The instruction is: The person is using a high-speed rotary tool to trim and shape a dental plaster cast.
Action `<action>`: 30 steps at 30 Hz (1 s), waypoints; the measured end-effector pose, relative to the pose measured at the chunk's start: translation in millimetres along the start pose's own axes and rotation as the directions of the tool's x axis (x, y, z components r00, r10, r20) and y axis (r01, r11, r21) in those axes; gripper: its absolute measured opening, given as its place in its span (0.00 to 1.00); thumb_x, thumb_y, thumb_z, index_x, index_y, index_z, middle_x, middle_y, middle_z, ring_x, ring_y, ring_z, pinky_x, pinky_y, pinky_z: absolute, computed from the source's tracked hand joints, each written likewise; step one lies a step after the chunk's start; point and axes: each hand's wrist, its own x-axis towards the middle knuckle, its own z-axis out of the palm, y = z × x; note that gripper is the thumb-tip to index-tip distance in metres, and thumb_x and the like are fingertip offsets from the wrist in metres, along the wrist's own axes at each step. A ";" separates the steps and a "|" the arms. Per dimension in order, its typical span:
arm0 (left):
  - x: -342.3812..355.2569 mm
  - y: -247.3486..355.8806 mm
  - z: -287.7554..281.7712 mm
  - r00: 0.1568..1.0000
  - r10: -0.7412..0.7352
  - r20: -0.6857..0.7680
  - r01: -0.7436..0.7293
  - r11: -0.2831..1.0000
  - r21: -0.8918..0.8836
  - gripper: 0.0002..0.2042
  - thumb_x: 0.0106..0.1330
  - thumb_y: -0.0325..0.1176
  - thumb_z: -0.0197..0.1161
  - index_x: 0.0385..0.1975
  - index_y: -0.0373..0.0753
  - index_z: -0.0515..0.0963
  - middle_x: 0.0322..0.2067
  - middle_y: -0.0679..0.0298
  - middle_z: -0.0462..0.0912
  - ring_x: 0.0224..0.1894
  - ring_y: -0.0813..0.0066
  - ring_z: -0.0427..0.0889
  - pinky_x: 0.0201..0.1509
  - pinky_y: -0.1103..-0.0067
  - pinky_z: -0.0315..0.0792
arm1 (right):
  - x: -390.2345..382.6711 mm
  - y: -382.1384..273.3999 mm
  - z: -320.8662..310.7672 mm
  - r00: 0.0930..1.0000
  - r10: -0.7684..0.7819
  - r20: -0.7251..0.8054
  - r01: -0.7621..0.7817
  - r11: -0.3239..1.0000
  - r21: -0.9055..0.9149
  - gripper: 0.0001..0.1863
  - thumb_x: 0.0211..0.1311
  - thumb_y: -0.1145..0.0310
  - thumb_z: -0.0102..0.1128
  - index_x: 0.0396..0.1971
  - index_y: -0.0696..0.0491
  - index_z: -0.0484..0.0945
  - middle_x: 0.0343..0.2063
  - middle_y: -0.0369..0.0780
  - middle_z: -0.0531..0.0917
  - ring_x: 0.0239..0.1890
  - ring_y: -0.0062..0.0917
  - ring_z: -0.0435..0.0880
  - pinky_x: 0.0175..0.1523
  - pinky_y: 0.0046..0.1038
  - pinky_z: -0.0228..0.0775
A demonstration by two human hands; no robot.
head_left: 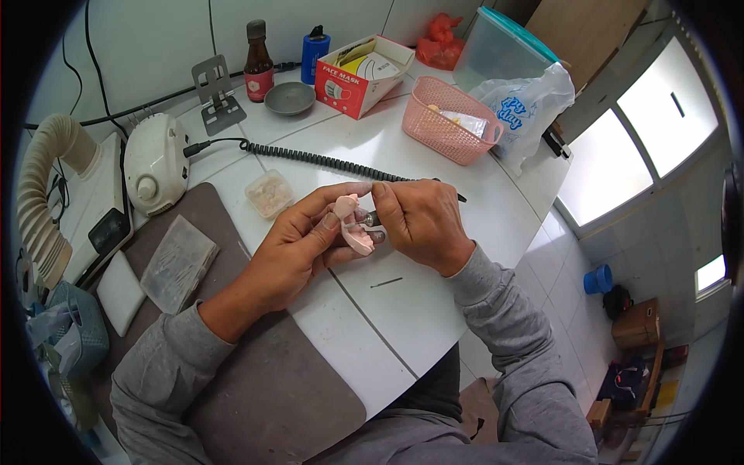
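Note:
Between the thumb and fingers of my left hand (288, 246) is a pink denture-like piece (359, 241), curved in an arch. My right hand (426, 222) is closed round a dark rotary handpiece (366, 220), its metal tip up against the inner side of the pink piece. Most of the handpiece's body is hidden in my fist. A black coiled cord (325, 159) runs along the table toward my right hand from a white control box (157, 164). Below my hands a thin metal bur (386, 282) lies on the white tiled table.
Behind my left hand stands a small clear tub (269, 194) of pale pieces. A clear case of thin tools (178, 263) and a white slab (121, 292) lie on a brown mat (279, 380). A pink basket (446, 143), mask box (361, 85), grey dish (290, 99) and brown bottle (258, 66) stand farther back.

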 end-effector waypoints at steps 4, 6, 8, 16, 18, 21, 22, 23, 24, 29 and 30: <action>-0.4 -0.2 -1.0 1.000 -0.012 0.000 0.012 1.000 0.005 0.20 0.88 0.37 0.51 0.75 0.42 0.70 0.57 0.65 0.81 0.59 0.79 0.84 0.62 0.79 0.84 | -0.6 0.1 2.6 1.000 -0.012 -0.014 0.012 1.000 0.009 0.23 0.80 0.62 0.55 0.21 0.52 0.83 0.12 0.42 0.78 0.11 0.40 0.74 0.20 0.41 0.64; -0.4 -1.4 -1.2 1.000 -0.004 0.001 0.004 1.000 0.006 0.20 0.88 0.37 0.50 0.74 0.42 0.70 0.57 0.65 0.81 0.59 0.79 0.84 0.63 0.79 0.84 | -0.5 -0.5 2.2 1.000 -0.005 -0.008 0.005 1.000 0.019 0.22 0.80 0.62 0.55 0.21 0.52 0.83 0.12 0.42 0.78 0.11 0.41 0.75 0.21 0.41 0.65; -0.4 -1.8 -1.3 1.000 0.004 0.001 -0.004 1.000 0.008 0.20 0.88 0.37 0.50 0.74 0.42 0.70 0.58 0.65 0.81 0.59 0.78 0.84 0.63 0.79 0.84 | -0.4 -0.3 1.6 1.000 -0.026 -0.001 0.026 1.000 0.004 0.22 0.79 0.63 0.55 0.22 0.53 0.83 0.13 0.43 0.79 0.11 0.40 0.75 0.21 0.41 0.65; -1.5 -1.7 -2.4 0.999 0.008 0.031 -0.008 1.000 0.012 0.20 0.88 0.36 0.49 0.74 0.41 0.70 0.60 0.65 0.80 0.61 0.77 0.83 0.66 0.76 0.83 | -1.4 -0.8 2.4 1.000 -0.002 0.012 0.001 1.000 0.017 0.21 0.78 0.63 0.55 0.22 0.53 0.84 0.12 0.43 0.78 0.11 0.41 0.75 0.21 0.41 0.65; -1.5 -1.5 -1.6 0.999 0.010 0.031 -0.010 1.000 0.017 0.19 0.88 0.36 0.49 0.74 0.41 0.70 0.60 0.65 0.80 0.62 0.77 0.83 0.67 0.76 0.83 | -1.6 -0.5 2.8 1.000 0.012 0.020 -0.012 1.000 0.028 0.21 0.78 0.63 0.55 0.22 0.53 0.84 0.12 0.43 0.78 0.11 0.41 0.75 0.21 0.41 0.65; -1.4 -1.9 -1.3 0.999 0.011 0.031 -0.012 1.000 0.016 0.19 0.88 0.36 0.49 0.74 0.41 0.70 0.60 0.65 0.80 0.62 0.77 0.83 0.67 0.75 0.83 | -1.8 0.2 3.8 1.000 -0.008 -0.012 0.008 1.000 0.022 0.21 0.78 0.63 0.56 0.21 0.53 0.84 0.12 0.43 0.78 0.11 0.40 0.75 0.20 0.41 0.64; -1.3 -2.1 -1.4 0.999 0.011 0.031 -0.011 1.000 0.009 0.19 0.88 0.36 0.49 0.74 0.41 0.70 0.60 0.65 0.80 0.62 0.77 0.83 0.67 0.75 0.83 | -1.8 0.1 3.4 1.000 0.004 0.000 -0.004 1.000 0.025 0.21 0.78 0.63 0.56 0.21 0.53 0.84 0.12 0.43 0.78 0.11 0.40 0.74 0.20 0.40 0.64; -1.5 -1.8 -1.2 0.999 0.010 0.032 -0.010 1.000 0.008 0.19 0.88 0.36 0.49 0.74 0.41 0.70 0.60 0.65 0.80 0.62 0.77 0.83 0.67 0.75 0.83 | -2.3 0.1 3.1 1.000 0.017 0.011 -0.017 1.000 0.026 0.21 0.78 0.63 0.56 0.21 0.53 0.84 0.12 0.43 0.78 0.11 0.40 0.74 0.20 0.40 0.64; -1.9 -0.8 -0.9 0.999 0.012 0.036 -0.013 1.000 0.020 0.19 0.88 0.36 0.49 0.74 0.41 0.70 0.60 0.65 0.80 0.62 0.77 0.83 0.67 0.75 0.83 | -2.5 0.8 2.9 1.000 0.019 0.011 -0.019 0.999 0.026 0.21 0.78 0.63 0.56 0.21 0.53 0.84 0.12 0.43 0.78 0.11 0.40 0.74 0.20 0.40 0.64; -2.1 -1.4 -2.4 0.999 0.001 0.036 -0.002 1.000 0.018 0.19 0.88 0.37 0.49 0.73 0.41 0.70 0.61 0.65 0.80 0.62 0.77 0.83 0.67 0.76 0.83 | -1.0 -1.8 0.0 0.999 0.016 0.034 -0.017 0.999 0.038 0.21 0.78 0.63 0.55 0.21 0.53 0.85 0.12 0.43 0.78 0.11 0.40 0.75 0.20 0.40 0.65; -2.0 -1.3 -1.6 0.999 0.007 0.034 -0.008 1.000 0.026 0.19 0.88 0.37 0.49 0.73 0.41 0.70 0.61 0.65 0.80 0.62 0.77 0.83 0.67 0.76 0.83 | -1.3 -1.0 0.8 0.999 0.017 0.034 -0.018 0.999 0.038 0.21 0.78 0.63 0.55 0.21 0.53 0.85 0.12 0.43 0.78 0.11 0.40 0.75 0.20 0.40 0.65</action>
